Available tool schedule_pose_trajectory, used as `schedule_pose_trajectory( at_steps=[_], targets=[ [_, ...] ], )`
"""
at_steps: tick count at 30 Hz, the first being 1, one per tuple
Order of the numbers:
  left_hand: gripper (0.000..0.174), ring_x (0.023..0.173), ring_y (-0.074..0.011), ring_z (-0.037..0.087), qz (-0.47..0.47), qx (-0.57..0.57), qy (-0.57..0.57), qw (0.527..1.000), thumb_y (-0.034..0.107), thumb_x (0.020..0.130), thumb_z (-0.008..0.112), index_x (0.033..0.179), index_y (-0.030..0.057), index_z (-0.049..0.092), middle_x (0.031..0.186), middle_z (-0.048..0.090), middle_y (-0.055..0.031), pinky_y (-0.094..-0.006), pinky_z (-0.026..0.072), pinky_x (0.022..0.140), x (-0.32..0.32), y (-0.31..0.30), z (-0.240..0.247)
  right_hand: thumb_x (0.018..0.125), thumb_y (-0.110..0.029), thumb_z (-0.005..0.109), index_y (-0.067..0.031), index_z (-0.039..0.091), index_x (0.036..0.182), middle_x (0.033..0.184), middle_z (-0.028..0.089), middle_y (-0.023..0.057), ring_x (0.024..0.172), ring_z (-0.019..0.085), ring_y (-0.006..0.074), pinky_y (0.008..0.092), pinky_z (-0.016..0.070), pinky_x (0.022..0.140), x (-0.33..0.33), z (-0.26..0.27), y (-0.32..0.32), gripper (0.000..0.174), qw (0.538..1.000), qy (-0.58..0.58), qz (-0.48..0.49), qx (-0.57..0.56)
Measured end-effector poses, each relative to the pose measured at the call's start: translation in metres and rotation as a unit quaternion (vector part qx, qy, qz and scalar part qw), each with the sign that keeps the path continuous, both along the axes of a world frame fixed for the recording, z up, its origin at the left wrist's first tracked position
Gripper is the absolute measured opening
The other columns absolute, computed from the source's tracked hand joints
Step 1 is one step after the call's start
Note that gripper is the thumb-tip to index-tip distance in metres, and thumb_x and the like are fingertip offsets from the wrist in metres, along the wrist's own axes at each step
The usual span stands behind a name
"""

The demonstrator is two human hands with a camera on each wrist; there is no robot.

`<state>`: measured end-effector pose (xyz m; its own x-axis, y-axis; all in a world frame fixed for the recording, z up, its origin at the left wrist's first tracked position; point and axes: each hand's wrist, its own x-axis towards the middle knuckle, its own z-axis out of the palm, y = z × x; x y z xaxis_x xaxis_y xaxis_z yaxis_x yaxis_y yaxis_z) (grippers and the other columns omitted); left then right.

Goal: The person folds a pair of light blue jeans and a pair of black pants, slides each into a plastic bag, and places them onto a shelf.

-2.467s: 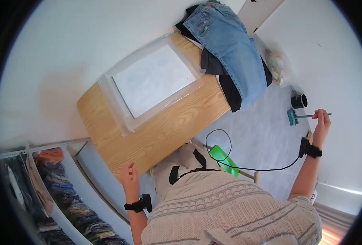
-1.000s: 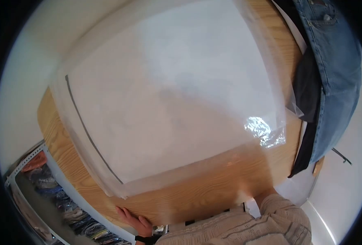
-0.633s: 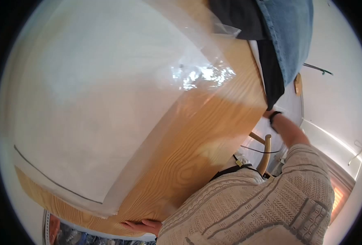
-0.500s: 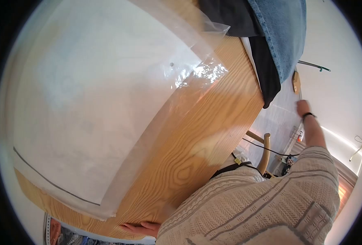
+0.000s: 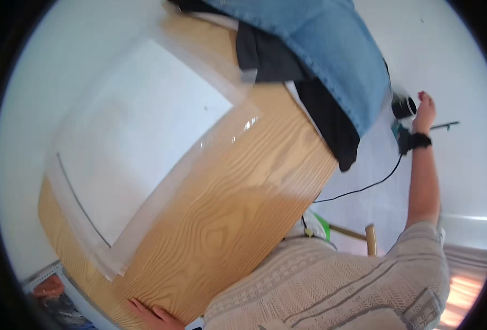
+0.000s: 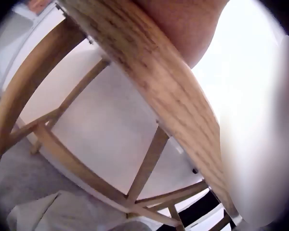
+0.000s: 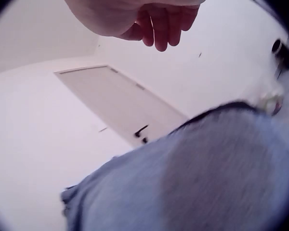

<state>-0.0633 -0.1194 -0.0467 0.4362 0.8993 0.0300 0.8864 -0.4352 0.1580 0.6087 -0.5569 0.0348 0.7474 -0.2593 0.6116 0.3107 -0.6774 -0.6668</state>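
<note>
My left hand (image 5: 155, 316) rests with straight fingers on the near left corner of the wooden table (image 5: 221, 220); in the left wrist view part of the hand (image 6: 183, 29) lies over the table's edge. My right hand (image 5: 426, 113) is raised beyond the right end of the table, its fingers (image 7: 160, 36) loosely bent with nothing between them. Near it in the head view are a black cylindrical container (image 5: 403, 108) and a teal dustpan-like tool with a long thin handle (image 5: 448, 126), which passes behind the wrist. A white sheet (image 5: 139, 121) in clear plastic lies on the table.
Blue jeans (image 5: 337, 60) and dark clothes (image 5: 331, 118) hang over the table's right end. A chair (image 5: 371, 239) stands in front. A black cable (image 5: 359, 191) runs from the right wrist. Shelves with bagged clothes (image 5: 56, 300) stand at lower left.
My right hand, which held the long tool's handle, has let go; it dipped beside the table and rose again. My left hand has come down onto the table edge. The view leaned in, then back.
</note>
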Motion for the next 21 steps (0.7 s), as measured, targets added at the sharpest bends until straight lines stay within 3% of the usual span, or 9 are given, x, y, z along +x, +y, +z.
schedule_pose_trajectory(
  at_steps=[2, 5, 8, 12, 13, 15, 17, 19, 21],
  targets=[
    [0.049, 0.129, -0.0417, 0.030, 0.001, -0.019, 0.024, 1.000, 0.025, 0.096, 0.036, 0.133, -0.0066, 0.036, 0.139, 0.032, -0.0283, -0.0440, 0.0237, 0.108, -0.003, -0.004, 0.004, 0.090, -0.018, 0.051, -0.0003, 0.063, 0.100, 0.096, 0.065, 0.0063, 0.092, 0.057, 0.0137, 0.0275, 0.0409, 0.084, -0.024, -0.011, 0.052, 0.024, 0.985, 0.023, 0.118, 0.127],
    [0.048, 0.128, -0.0401, 0.033, -0.006, 0.010, -0.074, 0.997, 0.025, 0.094, 0.043, 0.132, -0.0053, 0.039, 0.138, 0.035, -0.0271, -0.0422, 0.0243, 0.107, -0.012, -0.010, -0.004, 0.088, -0.008, 0.052, 0.0002, 0.061, 0.098, 0.095, 0.063, 0.0045, 0.091, 0.056, 0.0127, 0.0255, 0.0404, 0.085, -0.058, -0.006, 0.100, 0.016, 0.954, 0.023, 0.249, 0.165],
    [0.048, 0.127, -0.0382, 0.034, -0.005, 0.003, -0.179, 0.984, 0.024, 0.093, 0.047, 0.131, -0.0057, 0.040, 0.137, 0.037, -0.0261, -0.0398, 0.0253, 0.107, -0.019, -0.017, -0.005, 0.087, -0.007, 0.052, -0.0005, 0.061, 0.098, 0.094, 0.062, 0.0039, 0.091, 0.055, 0.0121, 0.0245, 0.0402, 0.084, -0.070, 0.022, 0.129, 0.016, 0.916, 0.047, 0.343, 0.200],
    [0.046, 0.126, -0.0361, 0.037, 0.024, -0.032, -0.284, 0.958, 0.021, 0.093, 0.049, 0.129, -0.0064, 0.042, 0.133, 0.043, -0.0251, -0.0376, 0.0269, 0.106, -0.011, -0.026, 0.007, 0.086, -0.009, 0.053, -0.0016, 0.061, 0.099, 0.093, 0.062, 0.0039, 0.088, 0.054, 0.0118, 0.0231, 0.0400, 0.081, -0.043, 0.054, 0.173, 0.017, 0.901, 0.094, 0.377, 0.194],
    [0.046, 0.126, -0.0361, 0.037, 0.029, -0.022, -0.291, 0.956, 0.021, 0.093, 0.049, 0.129, -0.0064, 0.042, 0.133, 0.043, -0.0251, -0.0376, 0.0269, 0.106, -0.008, -0.027, 0.002, 0.085, -0.010, 0.054, -0.0022, 0.061, 0.099, 0.093, 0.062, 0.0039, 0.086, 0.054, 0.0123, 0.0232, 0.0403, 0.079, -0.034, 0.063, 0.189, 0.018, 0.870, 0.144, 0.421, 0.211],
    [0.047, 0.125, -0.0368, 0.038, 0.072, -0.013, -0.276, 0.958, 0.023, 0.093, 0.049, 0.129, -0.0058, 0.043, 0.132, 0.044, -0.0249, -0.0381, 0.0271, 0.106, -0.006, -0.030, -0.012, 0.084, -0.011, 0.054, -0.0028, 0.062, 0.100, 0.092, 0.061, 0.0039, 0.085, 0.054, 0.0127, 0.0233, 0.0406, 0.077, -0.017, 0.075, 0.225, 0.019, 0.830, 0.191, 0.471, 0.229],
    [0.049, 0.126, -0.0370, 0.037, 0.072, 0.006, -0.233, 0.970, 0.025, 0.093, 0.049, 0.130, -0.0052, 0.041, 0.134, 0.042, -0.0233, -0.0388, 0.0263, 0.107, 0.003, -0.032, -0.010, 0.082, -0.011, 0.056, -0.0034, 0.062, 0.100, 0.092, 0.061, 0.0040, 0.084, 0.054, 0.0139, 0.0258, 0.0425, 0.075, 0.006, 0.078, 0.268, 0.021, 0.756, 0.302, 0.518, 0.262],
    [0.051, 0.127, -0.0371, 0.036, 0.073, 0.024, -0.188, 0.979, 0.027, 0.092, 0.050, 0.132, -0.0046, 0.040, 0.137, 0.040, -0.0217, -0.0395, 0.0255, 0.107, 0.009, -0.030, -0.018, 0.080, -0.011, 0.058, -0.0043, 0.061, 0.100, 0.091, 0.060, 0.0034, 0.082, 0.054, 0.0139, 0.0275, 0.0441, 0.072, 0.029, 0.070, 0.318, 0.021, 0.729, 0.345, 0.536, 0.248],
    [0.055, 0.130, -0.0381, 0.031, 0.105, 0.038, -0.114, 0.987, 0.031, 0.094, 0.044, 0.135, -0.0041, 0.034, 0.143, 0.030, -0.0227, -0.0476, 0.0250, 0.106, -0.008, -0.020, -0.050, 0.080, -0.016, 0.062, -0.0040, 0.059, 0.107, 0.094, 0.062, 0.0053, 0.084, 0.057, 0.0168, 0.0291, 0.0460, 0.074, 0.030, 0.059, 0.367, 0.029, 0.782, 0.301, 0.535, 0.111]
  ],
)
